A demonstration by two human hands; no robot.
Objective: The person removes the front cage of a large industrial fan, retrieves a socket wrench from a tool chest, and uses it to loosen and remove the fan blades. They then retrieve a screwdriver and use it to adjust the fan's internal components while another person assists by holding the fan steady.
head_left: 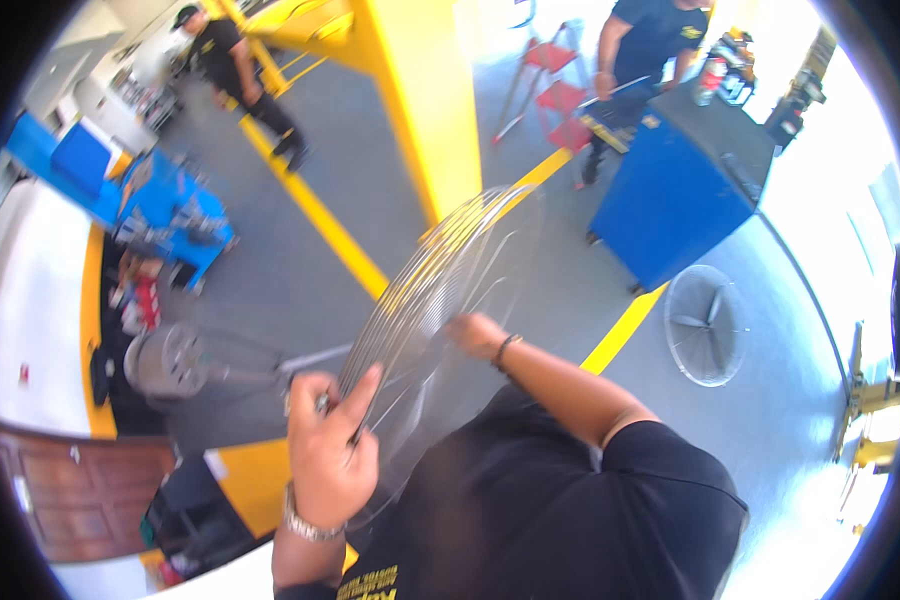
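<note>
A round wire fan guard is held up on edge in front of my chest, its thin metal rings tilted. My left hand grips its near rim, with the index finger stretched along the wires. My right hand is closed against the inner side near the guard's middle; what its fingertips hold is hidden and blurred. Beyond the left hand lies a grey round base with a pole running toward the guard.
A second fan cage with blades lies on the floor at right, near a blue cabinet. A yellow post stands ahead. One person stands far left, another beside the cabinet, near a red step stool. A blue cart is left.
</note>
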